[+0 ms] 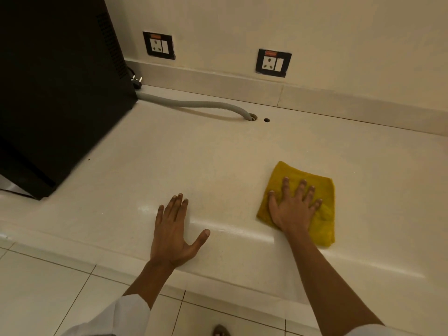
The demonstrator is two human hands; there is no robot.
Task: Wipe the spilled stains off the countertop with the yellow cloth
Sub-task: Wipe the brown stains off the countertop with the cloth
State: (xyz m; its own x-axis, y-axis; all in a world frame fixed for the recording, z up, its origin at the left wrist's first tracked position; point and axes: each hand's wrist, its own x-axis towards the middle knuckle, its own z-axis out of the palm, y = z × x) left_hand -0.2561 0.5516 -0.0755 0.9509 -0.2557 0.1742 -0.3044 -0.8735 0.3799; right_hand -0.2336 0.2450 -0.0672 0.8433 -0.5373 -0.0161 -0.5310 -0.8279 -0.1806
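Observation:
The yellow cloth point(315, 190) lies folded flat on the cream countertop point(194, 161), near the front edge at the right. My right hand point(292, 209) presses down on it with fingers spread, palm flat on the cloth's left half. My left hand point(173, 232) rests flat on the bare countertop to the left of the cloth, fingers together and thumb out, holding nothing. No distinct stain shows on the surface; a tiny dark speck point(88, 159) sits near the black appliance.
A tall black appliance point(55, 88) stands on the counter at the left. A grey corrugated hose point(194, 104) runs from it into a hole point(252, 117) near the back wall. Two wall sockets point(158, 45) point(273, 63) sit above. Tiled floor point(48, 287) lies below the counter edge.

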